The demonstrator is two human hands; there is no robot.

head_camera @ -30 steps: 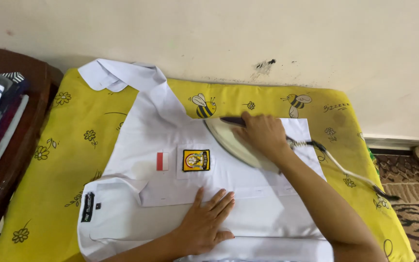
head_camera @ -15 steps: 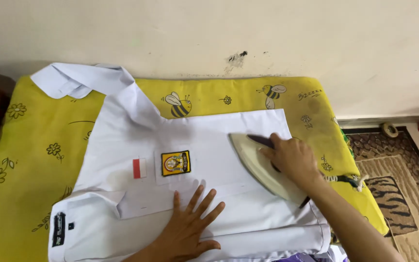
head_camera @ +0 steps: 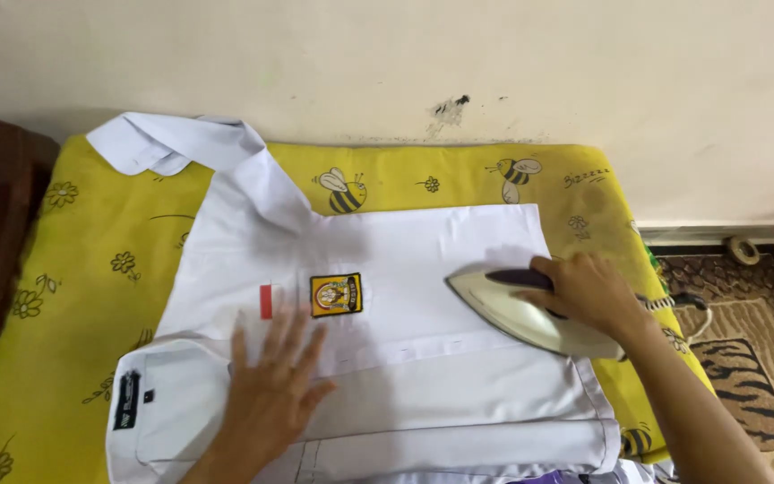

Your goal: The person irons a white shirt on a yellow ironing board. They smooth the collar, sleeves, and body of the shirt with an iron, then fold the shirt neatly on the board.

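Fingers spread wide, the left hand (head_camera: 275, 394) lies flat on the near part of the white shirt (head_camera: 405, 269), palm down, pinning the cloth just below a small red tab (head_camera: 266, 302) and a yellow badge (head_camera: 335, 295). The shirt is spread across a yellow cover printed with bees (head_camera: 100, 269) that pads the surface. It looks thin, soft and light, the sort of cloth that slides and creases under any push, so a flat palm holds it better than a pinch; the stiffer parts to take hold of would be the collar (head_camera: 163, 143) at the far left and the folded hems nearest the person.

Further over, the right hand (head_camera: 584, 291) is closed around the dark handle of the iron (head_camera: 517, 309), which sits on the right side of the shirt with its pointed nose aimed toward the badge. The iron looks heavy and rigid, and its soleplate is likely hot, so the handle is the only safe grip. Its cord (head_camera: 683, 305) trails off to the right over a patterned rug (head_camera: 745, 358). Beyond all this stands a pale wall (head_camera: 405, 63).
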